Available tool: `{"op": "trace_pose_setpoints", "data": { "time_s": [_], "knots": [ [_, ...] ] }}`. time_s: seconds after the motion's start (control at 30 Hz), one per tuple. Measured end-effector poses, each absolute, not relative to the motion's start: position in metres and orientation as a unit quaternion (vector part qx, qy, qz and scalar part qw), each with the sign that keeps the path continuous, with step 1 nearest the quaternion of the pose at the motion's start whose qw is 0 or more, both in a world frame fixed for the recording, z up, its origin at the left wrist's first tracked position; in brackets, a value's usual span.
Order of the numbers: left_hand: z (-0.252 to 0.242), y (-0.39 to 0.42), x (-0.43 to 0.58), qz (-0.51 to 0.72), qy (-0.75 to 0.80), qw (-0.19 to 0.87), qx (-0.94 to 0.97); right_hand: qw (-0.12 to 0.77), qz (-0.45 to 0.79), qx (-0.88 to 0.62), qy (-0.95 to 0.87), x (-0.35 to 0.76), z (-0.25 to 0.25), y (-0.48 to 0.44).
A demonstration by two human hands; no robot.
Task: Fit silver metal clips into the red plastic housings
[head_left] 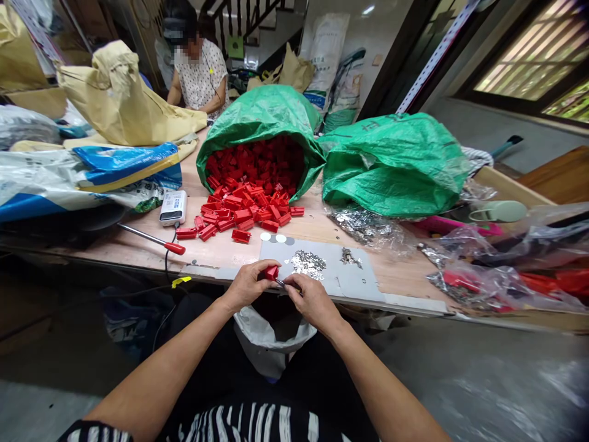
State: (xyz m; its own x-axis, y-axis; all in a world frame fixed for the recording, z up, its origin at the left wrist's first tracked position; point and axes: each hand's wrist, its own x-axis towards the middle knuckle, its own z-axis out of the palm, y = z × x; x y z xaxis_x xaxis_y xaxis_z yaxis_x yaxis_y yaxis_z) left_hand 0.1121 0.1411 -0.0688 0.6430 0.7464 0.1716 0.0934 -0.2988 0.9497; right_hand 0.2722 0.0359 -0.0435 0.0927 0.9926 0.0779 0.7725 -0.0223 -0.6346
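Note:
My left hand pinches a small red plastic housing above the table's front edge. From the right, my right hand closes on a thin metal tool whose tip meets the housing; its exact kind is too small to tell. Just beyond lies a pile of small shiny metal pieces on a grey mat, with a smaller heap of metal parts to its right. A loose pile of red housings spills from a green sack.
A second green sack lies at the right beside a clear bag of metal parts. A white power bank and a red-tipped lever are at the left. Below the edge hangs an open white bag. Another person sits across the table.

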Motion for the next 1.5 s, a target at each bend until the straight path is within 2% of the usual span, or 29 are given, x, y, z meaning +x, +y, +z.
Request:
{"op": "trace_pose_setpoints", "data": {
  "time_s": [0.5, 0.63, 0.83, 0.9, 0.97, 1.07, 1.17, 1.23, 1.5],
  "knots": [
    [-0.069, 0.140, 0.115, 0.307, 0.290, 0.539, 0.729, 0.151, 0.153, -0.768, -0.603, 0.248, -0.032, 0.046],
    [-0.066, 0.137, 0.114, 0.308, 0.293, 0.541, 0.726, 0.186, 0.174, -0.753, -0.606, 0.250, -0.034, 0.042],
    [-0.061, 0.121, 0.105, 0.350, 0.301, 0.526, 0.714, 0.340, 0.224, -0.658, -0.634, 0.260, -0.037, 0.022],
    [-0.057, 0.112, 0.102, 0.363, 0.308, 0.528, 0.703, 0.365, 0.236, -0.645, -0.629, 0.262, -0.037, 0.013],
    [-0.051, 0.103, 0.100, 0.378, 0.313, 0.563, 0.665, 0.369, 0.264, -0.643, -0.617, 0.262, -0.034, 0.006],
    [-0.040, 0.090, 0.100, 0.386, 0.303, 0.686, 0.537, 0.380, 0.312, -0.625, -0.606, 0.260, -0.027, -0.004],
    [-0.032, 0.078, 0.099, 0.347, 0.252, 0.823, 0.371, 0.389, 0.349, -0.596, -0.609, 0.253, -0.018, -0.010],
    [-0.028, 0.072, 0.098, 0.316, 0.228, 0.878, 0.279, 0.382, 0.362, -0.585, -0.617, 0.249, -0.013, -0.014],
    [-0.021, 0.055, 0.096, 0.288, 0.255, 0.914, 0.130, 0.388, 0.335, -0.570, -0.642, 0.244, -0.007, -0.020]
  ]
}}
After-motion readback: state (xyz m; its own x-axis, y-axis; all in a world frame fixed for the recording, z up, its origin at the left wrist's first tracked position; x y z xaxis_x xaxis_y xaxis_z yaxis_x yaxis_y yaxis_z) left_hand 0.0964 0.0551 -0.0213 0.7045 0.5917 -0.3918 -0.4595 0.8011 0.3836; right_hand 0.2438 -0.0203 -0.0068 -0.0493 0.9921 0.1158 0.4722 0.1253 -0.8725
